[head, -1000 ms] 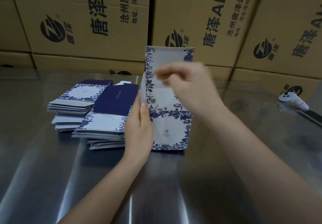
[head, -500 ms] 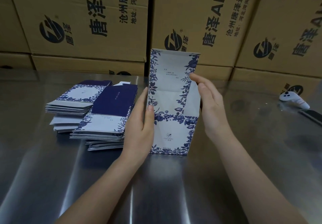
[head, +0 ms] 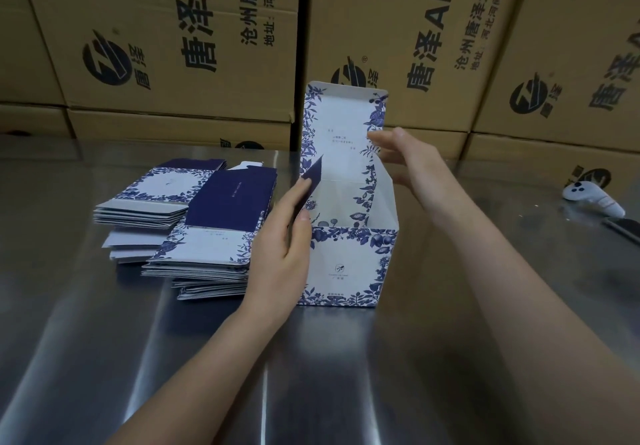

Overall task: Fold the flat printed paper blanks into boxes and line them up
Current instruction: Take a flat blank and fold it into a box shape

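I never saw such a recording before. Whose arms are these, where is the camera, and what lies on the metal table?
There is no machine here: these are one person's bare arms, filmed by a camera worn on the head, looking down. The left hand rests flat against the left side of a half-folded box, touching its dark blue flap. The right hand is open beside the raised lid. The box stands on the steel table. Left of it lie stacks of flat blanks. A white controller lies far right; brown cartons stand behind.
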The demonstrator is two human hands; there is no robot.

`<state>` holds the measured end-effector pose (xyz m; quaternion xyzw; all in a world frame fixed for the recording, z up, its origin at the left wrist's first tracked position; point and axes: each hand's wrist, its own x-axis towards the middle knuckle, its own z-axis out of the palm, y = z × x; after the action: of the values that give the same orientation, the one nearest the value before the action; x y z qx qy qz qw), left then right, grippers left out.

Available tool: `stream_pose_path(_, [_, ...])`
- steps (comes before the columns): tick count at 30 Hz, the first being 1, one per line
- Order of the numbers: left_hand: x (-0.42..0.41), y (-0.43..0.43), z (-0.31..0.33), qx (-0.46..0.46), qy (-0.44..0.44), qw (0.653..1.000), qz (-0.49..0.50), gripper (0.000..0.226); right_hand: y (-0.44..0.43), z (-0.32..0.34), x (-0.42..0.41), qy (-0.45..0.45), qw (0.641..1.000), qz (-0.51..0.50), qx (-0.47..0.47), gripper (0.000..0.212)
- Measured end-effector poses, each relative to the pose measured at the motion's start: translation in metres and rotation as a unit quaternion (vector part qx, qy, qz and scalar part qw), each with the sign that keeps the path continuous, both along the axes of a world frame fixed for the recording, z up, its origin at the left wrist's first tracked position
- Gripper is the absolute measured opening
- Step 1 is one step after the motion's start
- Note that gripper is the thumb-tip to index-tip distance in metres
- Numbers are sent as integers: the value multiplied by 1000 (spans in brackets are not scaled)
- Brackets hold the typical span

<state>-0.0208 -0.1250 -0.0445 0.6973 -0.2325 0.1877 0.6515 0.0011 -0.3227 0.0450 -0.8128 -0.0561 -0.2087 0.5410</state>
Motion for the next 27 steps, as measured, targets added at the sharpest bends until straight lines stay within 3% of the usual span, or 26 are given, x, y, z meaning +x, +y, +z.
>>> stream_pose_path(4, [0,3,3,8,16,1000,-25,37,2,-16,-2,-14,1000,-2,-3,23])
stream_pose_path(8, [1,4,3,39,15,998,-40,33,10,-29,-10,-28,1000,-11,-8,32])
stream_pose_path(10, [1,4,4,50,15,998,-39,38,15,-32,-13,-43,999,-22,-2,43])
stream_pose_path(15, [3,3,3,61,26,998,-19,20,14,-32,-13,-32,997,-76,-5,95])
stream_pose_path(17, [3,2,4,50,36,998,-22,18,13,-34,-13,-15,998,-63,0,104])
stream_pose_path(27, [1,3,8,34,70,997,-29,18,14,-41,-19,-60,997,-19,53,62])
